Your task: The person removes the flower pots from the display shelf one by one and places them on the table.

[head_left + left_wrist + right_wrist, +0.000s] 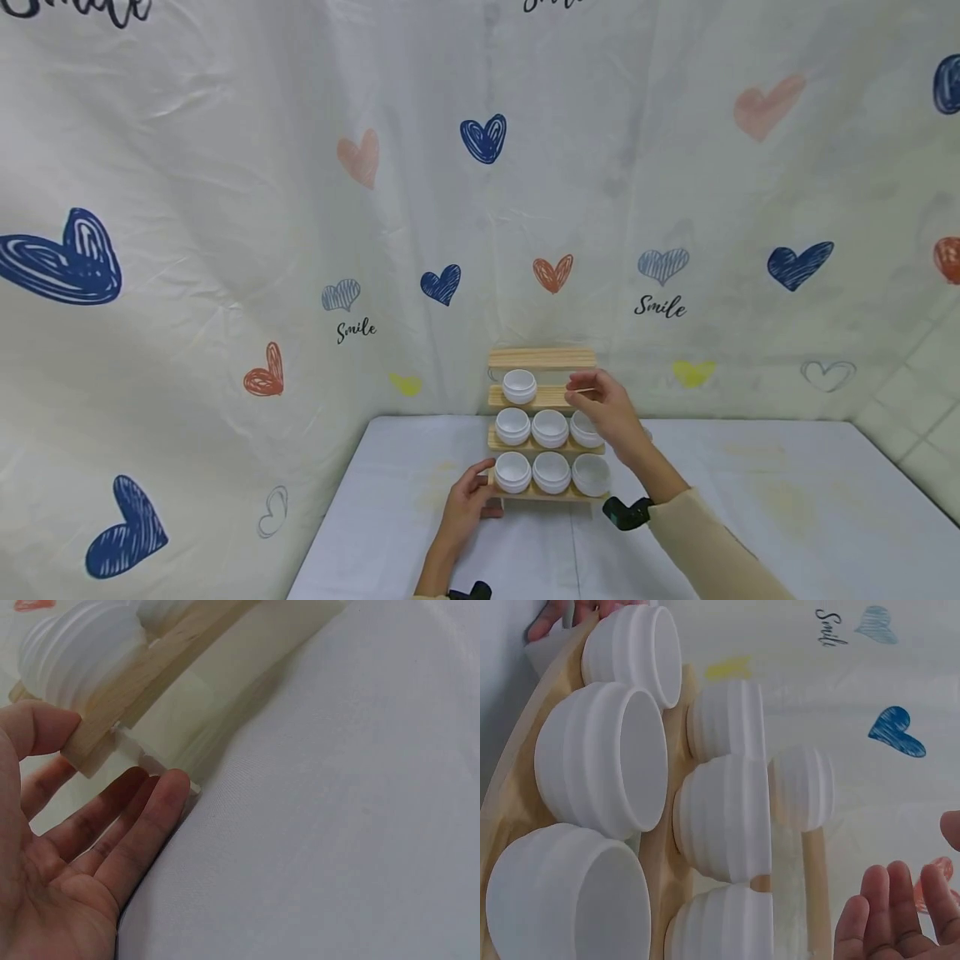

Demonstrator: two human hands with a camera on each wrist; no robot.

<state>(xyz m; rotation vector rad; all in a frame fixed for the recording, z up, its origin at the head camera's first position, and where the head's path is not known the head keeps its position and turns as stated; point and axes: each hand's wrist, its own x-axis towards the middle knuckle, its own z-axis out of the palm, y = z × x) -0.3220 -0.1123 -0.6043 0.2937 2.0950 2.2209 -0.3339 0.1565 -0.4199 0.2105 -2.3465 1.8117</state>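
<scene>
A tiered wooden stand (542, 358) carries small white ribbed pots. Three sit along the bottom tier, including a front right pot (592, 475), and three on the tier above. One pot (519, 386) stands alone at the left of the third tier, and the top board is bare. My left hand (467, 504) grips the left end of the bottom shelf board (105, 731), thumb on its end and fingers behind and below. Beside the third tier's right part hovers my right hand (611, 412), fingers loosely bent. In the right wrist view nothing shows between its fingers (900, 900).
The stand rests on a table covered with a white cloth (750, 500). Behind it hangs a pale curtain (600, 192) printed with hearts. A tiled wall (915, 400) borders the table at right. Dark wrist-worn devices, such as the right one (627, 513), sit at both wrists.
</scene>
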